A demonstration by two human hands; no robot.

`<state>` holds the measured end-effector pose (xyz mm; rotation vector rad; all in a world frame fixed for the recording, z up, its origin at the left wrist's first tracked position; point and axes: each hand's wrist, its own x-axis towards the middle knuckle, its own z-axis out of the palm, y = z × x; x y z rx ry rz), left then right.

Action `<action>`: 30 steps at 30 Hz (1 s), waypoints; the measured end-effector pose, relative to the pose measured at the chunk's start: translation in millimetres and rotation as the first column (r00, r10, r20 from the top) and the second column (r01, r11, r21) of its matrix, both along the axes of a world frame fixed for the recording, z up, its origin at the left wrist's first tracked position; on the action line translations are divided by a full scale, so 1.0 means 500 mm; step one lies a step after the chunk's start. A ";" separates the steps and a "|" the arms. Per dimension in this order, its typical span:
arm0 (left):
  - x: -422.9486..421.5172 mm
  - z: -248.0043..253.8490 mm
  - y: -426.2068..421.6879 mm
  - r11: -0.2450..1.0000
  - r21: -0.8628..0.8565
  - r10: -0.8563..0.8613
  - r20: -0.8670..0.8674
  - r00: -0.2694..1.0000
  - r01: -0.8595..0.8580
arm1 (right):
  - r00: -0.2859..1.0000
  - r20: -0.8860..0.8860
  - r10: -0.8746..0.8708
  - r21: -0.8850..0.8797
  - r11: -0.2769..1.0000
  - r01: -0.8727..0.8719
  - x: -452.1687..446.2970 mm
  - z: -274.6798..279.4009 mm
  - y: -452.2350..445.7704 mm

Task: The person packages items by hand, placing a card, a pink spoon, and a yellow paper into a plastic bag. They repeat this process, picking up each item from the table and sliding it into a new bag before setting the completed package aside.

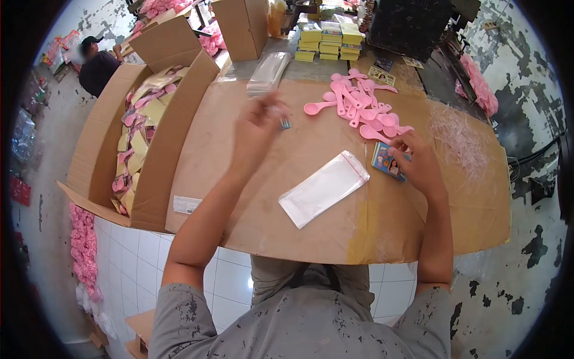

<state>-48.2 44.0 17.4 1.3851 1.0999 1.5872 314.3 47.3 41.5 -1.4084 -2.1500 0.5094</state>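
Note:
My left hand (262, 119) is blurred by motion above the cardboard-covered table, its fingers drawn together. At its fingertips shows a small blue-patterned piece (285, 124), too smeared to name. On the right, my right hand (417, 160) grips the edge of a small stack of colourful printed cards (382, 157), fingers bent over it. Just beyond lies a loose pile of pink plastic spoons (359, 102). Between my hands rests a stack of clear plastic bags (323, 190) with a red strip along the flap.
An open carton (158, 149) of packed spoons and yellow cards stands at left. More clear bags (269, 73) and several card stacks (329, 39) lie at the back. Plastic shreds (460, 143) cover the right side. Another person (98, 69) is at far left.

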 end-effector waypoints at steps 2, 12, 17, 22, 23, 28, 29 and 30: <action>0.055 -0.009 -0.038 0.991 -0.124 -0.097 -0.484 0.870 0.041 | 0.993 0.116 -0.005 -0.003 1.000 0.006 0.031 0.005 0.003; 0.121 -0.069 -0.063 0.982 -0.138 -0.190 -0.619 0.762 0.132 | 0.998 0.065 -0.014 -0.080 0.997 0.020 0.067 -0.024 0.024; 0.119 -0.038 -0.073 0.933 -0.326 -0.272 -0.368 0.889 0.151 | 1.000 0.002 -0.028 -0.066 0.997 0.028 0.080 -0.037 0.036; 0.110 -0.049 -0.071 0.951 -0.268 -0.267 -0.471 0.841 0.152 | 0.991 -0.133 -0.024 -0.145 0.989 0.005 0.052 0.004 0.018; 0.111 -0.049 -0.072 0.961 -0.230 -0.251 -0.504 0.826 0.151 | 0.977 -0.208 0.056 -0.124 0.989 -0.083 0.044 0.004 0.013; 0.116 -0.055 -0.074 0.970 -0.182 -0.228 -0.444 0.866 0.162 | 0.792 -0.478 0.381 -0.062 0.884 -0.463 -0.004 -0.012 -0.016; 0.119 -0.048 -0.077 0.962 -0.218 -0.243 -0.398 0.884 0.166 | 0.783 -0.468 0.410 -0.053 0.871 -0.488 -0.017 -0.014 -0.023; 0.121 -0.044 -0.079 0.961 -0.234 -0.238 -0.421 0.875 0.149 | 0.774 -0.457 0.438 -0.044 0.858 -0.512 -0.032 -0.016 -0.029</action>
